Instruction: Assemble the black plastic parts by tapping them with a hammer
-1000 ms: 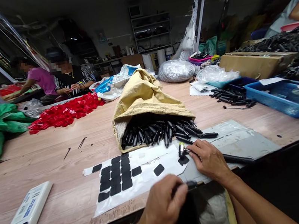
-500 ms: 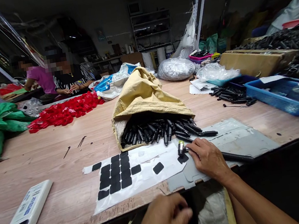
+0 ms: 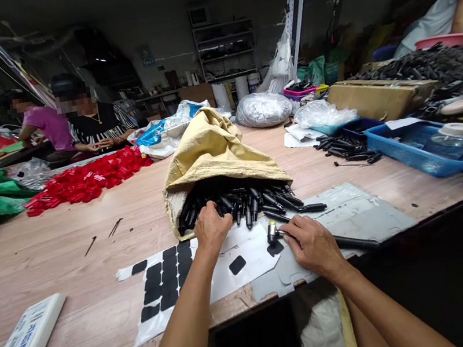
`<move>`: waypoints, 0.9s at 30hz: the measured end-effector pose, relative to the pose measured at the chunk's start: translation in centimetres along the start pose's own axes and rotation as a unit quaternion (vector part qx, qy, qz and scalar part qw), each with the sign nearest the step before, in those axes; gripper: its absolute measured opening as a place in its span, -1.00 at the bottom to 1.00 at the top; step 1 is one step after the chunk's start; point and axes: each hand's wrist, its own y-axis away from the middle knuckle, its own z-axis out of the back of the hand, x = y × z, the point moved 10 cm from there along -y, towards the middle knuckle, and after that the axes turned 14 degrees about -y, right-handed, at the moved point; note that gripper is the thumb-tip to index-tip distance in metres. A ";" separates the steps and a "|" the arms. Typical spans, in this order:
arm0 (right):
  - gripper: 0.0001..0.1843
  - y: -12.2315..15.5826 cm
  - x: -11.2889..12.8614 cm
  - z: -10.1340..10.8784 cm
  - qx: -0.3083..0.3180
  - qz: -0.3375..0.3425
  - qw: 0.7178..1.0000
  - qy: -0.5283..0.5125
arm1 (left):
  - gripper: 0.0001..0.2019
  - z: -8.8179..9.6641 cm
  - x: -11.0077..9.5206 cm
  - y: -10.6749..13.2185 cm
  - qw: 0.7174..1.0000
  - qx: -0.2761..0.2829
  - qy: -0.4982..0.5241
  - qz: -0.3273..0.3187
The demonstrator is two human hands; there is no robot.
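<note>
My left hand (image 3: 211,226) is at the mouth of a tan sack (image 3: 228,150), touching or just over the black pen-shaped parts (image 3: 245,203) that spill out. Its thumb stands apart from the fingers, whose tips are partly hidden. My right hand (image 3: 313,242) is closed around a small hammer (image 3: 272,232) with a yellow and a black face. The black handle runs out to the right under the hand, over a grey sheet (image 3: 360,209). Left of the hammer lies a white backing sheet (image 3: 220,281) with rounded black square pads (image 3: 168,286), partly covered by my left forearm.
A white device (image 3: 30,346) with a cable lies at the left. Red pieces (image 3: 86,176) are heaped farther back, near two seated people. At the right stand a blue tray (image 3: 426,157) with a jar and a cardboard box (image 3: 378,97). Another person is at the far right.
My left hand has gone from the table's front edge forward to the sack's mouth. My right hand still grips the hammer in the same place. The view has shifted slightly.
</note>
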 end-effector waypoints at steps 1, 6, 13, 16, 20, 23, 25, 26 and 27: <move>-0.77 0.0 0.0 0.0 0.000 0.000 1.000 0.001 | -0.60 0.1 0.2 0.1 1.000 -0.002 0.002 0.004; -0.78 0.1 0.2 0.1 -0.003 0.004 1.000 0.009 | -0.70 1.3 2.6 1.9 0.999 -0.009 0.043 0.022; -0.79 0.0 0.3 0.2 -0.008 0.006 1.000 0.011 | -0.74 0.1 -0.4 9.6 0.958 0.088 0.226 -0.149; -0.78 0.1 0.3 0.2 -0.006 0.004 1.000 0.012 | -0.75 -0.4 -2.0 11.4 0.948 0.081 0.219 -0.215; -0.79 0.1 0.3 0.2 -0.006 0.002 1.000 0.015 | -0.72 -0.8 -2.9 11.4 0.951 0.067 0.185 -0.238; -0.78 0.1 0.4 0.2 -0.012 0.009 1.000 0.016 | -0.82 -1.3 -3.2 11.1 0.959 0.064 0.151 -0.233; -0.76 0.2 0.4 0.2 -0.017 0.019 1.000 0.016 | -0.87 -1.6 -3.2 11.0 0.961 0.063 0.143 -0.226; -0.75 0.2 0.5 0.2 -0.018 0.026 0.999 0.017 | -0.86 -1.7 -3.2 11.0 0.961 0.063 0.146 -0.226; -0.74 0.2 0.5 0.2 -0.017 0.034 0.999 0.019 | -0.85 -1.8 -3.2 11.0 0.960 0.064 0.151 -0.227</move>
